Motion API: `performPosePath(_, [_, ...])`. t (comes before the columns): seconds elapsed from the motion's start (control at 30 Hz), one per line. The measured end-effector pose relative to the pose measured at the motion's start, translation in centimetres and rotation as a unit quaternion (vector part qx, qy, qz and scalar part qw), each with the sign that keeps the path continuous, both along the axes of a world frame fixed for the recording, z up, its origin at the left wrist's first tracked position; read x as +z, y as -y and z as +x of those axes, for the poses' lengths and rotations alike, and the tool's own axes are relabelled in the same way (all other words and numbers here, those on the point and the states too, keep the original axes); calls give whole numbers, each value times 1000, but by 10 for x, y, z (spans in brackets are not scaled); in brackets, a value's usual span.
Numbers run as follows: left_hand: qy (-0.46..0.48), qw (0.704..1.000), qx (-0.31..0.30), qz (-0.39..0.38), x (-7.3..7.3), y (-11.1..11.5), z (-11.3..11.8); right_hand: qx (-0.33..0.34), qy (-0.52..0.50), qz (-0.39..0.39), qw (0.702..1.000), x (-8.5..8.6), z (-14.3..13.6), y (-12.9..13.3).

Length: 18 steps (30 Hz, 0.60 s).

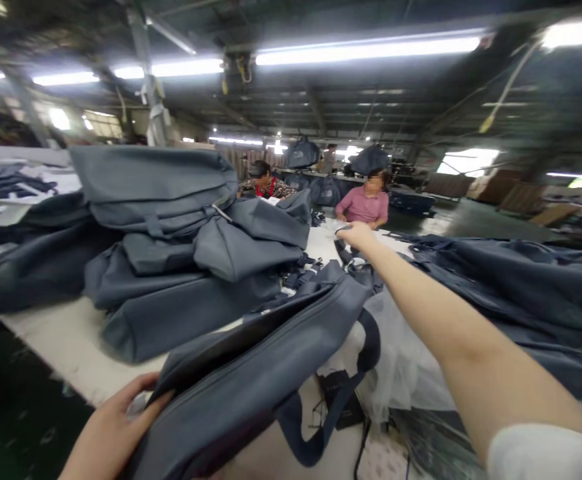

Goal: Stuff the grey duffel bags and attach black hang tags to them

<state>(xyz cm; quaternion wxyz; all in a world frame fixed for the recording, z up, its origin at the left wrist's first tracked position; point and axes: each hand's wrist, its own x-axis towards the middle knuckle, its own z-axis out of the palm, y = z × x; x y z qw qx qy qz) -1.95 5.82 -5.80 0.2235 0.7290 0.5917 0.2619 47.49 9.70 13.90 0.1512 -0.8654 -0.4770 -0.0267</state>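
Observation:
A long blue-grey duffel bag (265,360) lies across the near table, its zipped opening facing up and a dark webbing handle (305,440) looping off its near side. At its left end, my left hand (113,427) grips the edge of the opening between thumb and fingers, with a bit of clear plastic showing by the palm. My right arm is stretched far forward over the table. There my right hand (357,235) is closed on the end of a dark strap (341,249), beside a heap of small dark pieces (303,273).
More blue-grey bags (155,193) are piled at the left. Dark fabric (515,280) is heaped at the right. Clear plastic bags (403,353) and a black card (341,399) lie by the handle. Two people sit beyond the table, one in a pink shirt (363,205).

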Motion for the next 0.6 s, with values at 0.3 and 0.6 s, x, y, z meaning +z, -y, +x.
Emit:
performPosePath(0.3, [44,999,0,-31,17,21,19,289,1,304,908,107,-173,34])
performPosePath(0.6, [136,990,19,-32,16,7,24,553,6,-306,775,-31,-292,79])
